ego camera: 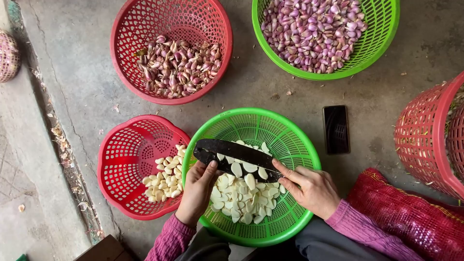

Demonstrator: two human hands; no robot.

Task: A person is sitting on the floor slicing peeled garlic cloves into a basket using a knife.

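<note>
Nearest the camera, the left hand [197,191] and the right hand [309,187] together hold a broad, dark, flat metal blade [237,155] level over the green plastic mesh basket [295,145]. The left hand grips the underside near the rounded end; the right hand's fingers press along the other end. Several peeled white garlic cloves [241,195] cling to the blade and more lie heaped below it. The blade looks stiff and fairly heavy, probably slick with garlic juice, so it is best held by its flat back, away from any edge. Just left sits a small red mesh basket [123,164] with more peeled cloves. A black phone [336,129] lies on the concrete floor [82,72]. Farther off, a red basket [145,19] and a green basket [382,29] hold unpeeled purple cloves.
</note>
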